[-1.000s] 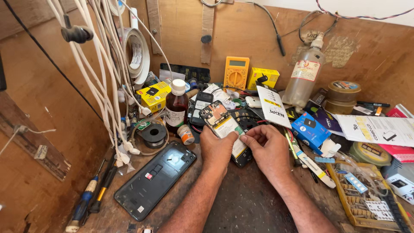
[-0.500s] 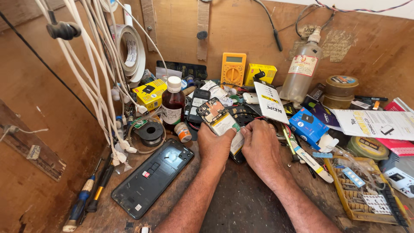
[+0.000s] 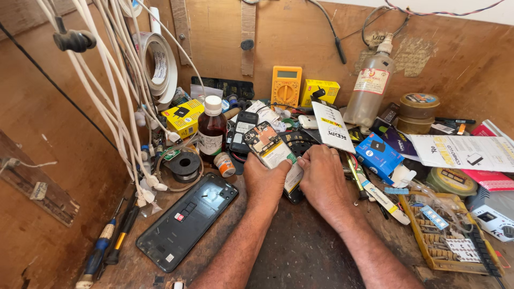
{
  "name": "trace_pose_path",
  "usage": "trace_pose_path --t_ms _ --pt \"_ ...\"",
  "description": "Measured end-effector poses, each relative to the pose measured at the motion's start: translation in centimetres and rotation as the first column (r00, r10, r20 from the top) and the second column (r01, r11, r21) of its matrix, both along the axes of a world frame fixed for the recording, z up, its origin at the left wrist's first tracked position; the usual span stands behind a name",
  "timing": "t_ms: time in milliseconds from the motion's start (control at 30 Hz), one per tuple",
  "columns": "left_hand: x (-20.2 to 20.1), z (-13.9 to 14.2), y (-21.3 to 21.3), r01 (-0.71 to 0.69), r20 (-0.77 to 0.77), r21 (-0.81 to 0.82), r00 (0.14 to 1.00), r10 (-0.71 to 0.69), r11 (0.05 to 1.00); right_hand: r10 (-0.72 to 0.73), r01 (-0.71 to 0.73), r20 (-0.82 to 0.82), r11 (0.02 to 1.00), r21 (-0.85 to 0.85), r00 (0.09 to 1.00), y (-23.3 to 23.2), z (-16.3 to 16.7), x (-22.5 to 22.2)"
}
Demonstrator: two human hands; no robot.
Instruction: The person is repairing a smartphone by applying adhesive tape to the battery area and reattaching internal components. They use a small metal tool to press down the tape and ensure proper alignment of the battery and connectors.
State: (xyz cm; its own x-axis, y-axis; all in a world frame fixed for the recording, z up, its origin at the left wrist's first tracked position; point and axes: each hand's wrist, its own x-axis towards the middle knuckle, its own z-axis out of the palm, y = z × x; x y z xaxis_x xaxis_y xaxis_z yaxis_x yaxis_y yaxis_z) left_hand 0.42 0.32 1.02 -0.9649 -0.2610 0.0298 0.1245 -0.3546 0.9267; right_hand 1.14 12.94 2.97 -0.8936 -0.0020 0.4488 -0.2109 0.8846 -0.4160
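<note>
An opened phone [image 3: 270,150], circuit board and battery exposed, is propped at the middle of the wooden bench. My left hand [image 3: 265,182] grips its lower left side. My right hand [image 3: 321,176] presses against its right edge, fingers curled on it. The phone's black back cover [image 3: 187,219] lies flat to the left of my left forearm.
A brown bottle with a white cap [image 3: 212,132], a solder spool [image 3: 183,165], a yellow multimeter [image 3: 286,85], a clear spray bottle [image 3: 370,91], a blue box [image 3: 379,154] and a parts tray [image 3: 444,235] crowd the bench. White cables [image 3: 115,91] hang left; screwdrivers [image 3: 107,246] lie below.
Both hands have drawn closer together around the phone, the right hand closing onto its edge. The view has shifted slightly.
</note>
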Motion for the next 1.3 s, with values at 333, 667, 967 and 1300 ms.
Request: trace_pose_path --t_ms 333,667,967,1300 --pt "-0.5 -0.7 -0.2 -0.031 0.005 0.126 1.000 0.031 0.992 0.095 -0.070 0.044 0.916 -0.394 0.994 2.2 0.6 0.6" --pt "-0.4 -0.4 -0.3 -0.017 0.011 0.168 1.000 0.015 0.986 0.103 -0.040 0.112 0.886 -0.461 0.988 1.5 -0.2 0.2" --pt "0.1 0.2 -0.6 -0.028 0.044 0.046 0.999 0.026 0.999 0.051 -0.069 -0.128 0.988 -0.137 0.990 -0.3 1.1 2.3" --pt "-0.2 0.2 -0.7 -0.031 0.039 0.099 0.999 0.027 0.995 0.033 -0.033 -0.108 0.999 -0.005 0.994 -1.1 0.4 1.7"
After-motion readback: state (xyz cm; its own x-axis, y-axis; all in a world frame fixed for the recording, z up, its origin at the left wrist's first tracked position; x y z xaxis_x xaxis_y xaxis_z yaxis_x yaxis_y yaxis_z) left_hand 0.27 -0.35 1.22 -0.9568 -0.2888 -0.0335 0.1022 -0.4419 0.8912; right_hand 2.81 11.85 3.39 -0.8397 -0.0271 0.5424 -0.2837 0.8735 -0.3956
